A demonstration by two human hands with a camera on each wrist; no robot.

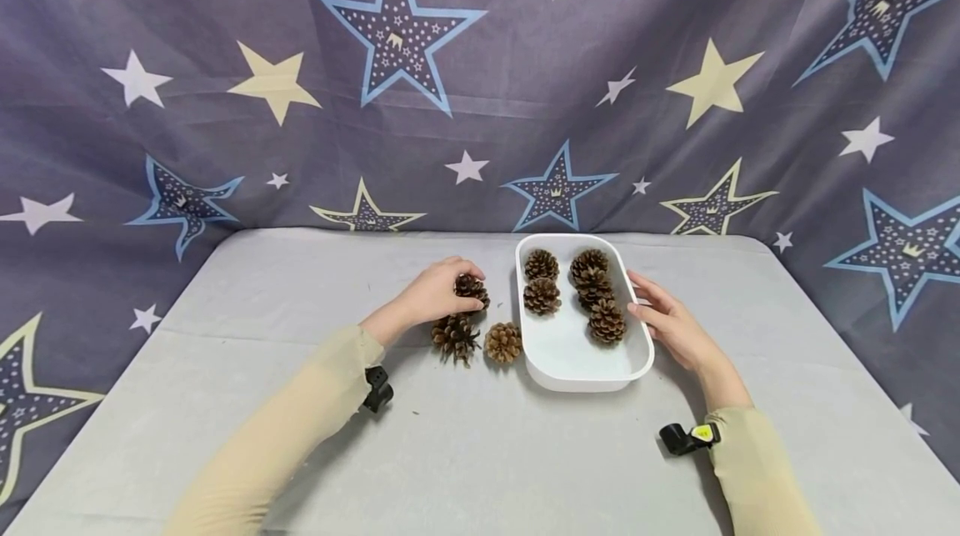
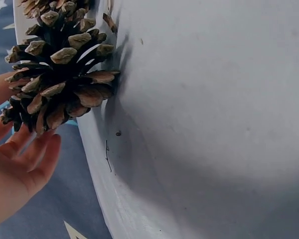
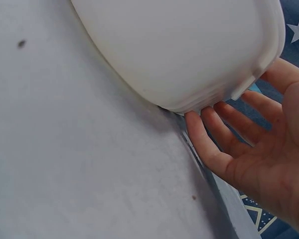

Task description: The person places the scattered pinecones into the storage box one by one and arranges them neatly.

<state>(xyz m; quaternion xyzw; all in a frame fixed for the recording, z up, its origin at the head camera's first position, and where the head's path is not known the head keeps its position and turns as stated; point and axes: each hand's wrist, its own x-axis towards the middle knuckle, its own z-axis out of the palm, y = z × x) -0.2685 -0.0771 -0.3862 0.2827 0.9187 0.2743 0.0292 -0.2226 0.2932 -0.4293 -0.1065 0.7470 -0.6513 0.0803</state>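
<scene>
My left hand (image 1: pixel 437 290) has its thumb and fingers around a dark brown pine cone (image 1: pixel 471 293) on the table, left of a white plastic container (image 1: pixel 585 365). Right in front of that hand lies an open-scaled pine cone (image 1: pixel 454 338), large in the left wrist view and covering part of the fingers. A lighter brown pine cone (image 1: pixel 502 343) sits close to the container's left wall. My right hand (image 1: pixel 678 334) holds the container's right side, thumb at the rim and bent fingertips (image 3: pixel 193 119) against the outer wall. Inside the container, several pine cones (image 1: pixel 606 322) stand in two rows.
A light grey cloth (image 1: pixel 525 461) covers the table, with small dark crumbs scattered on it. Behind the table's far edge hangs a dark curtain (image 1: pixel 510 44) printed with stars. Each wrist wears a black camera band (image 1: pixel 378 388).
</scene>
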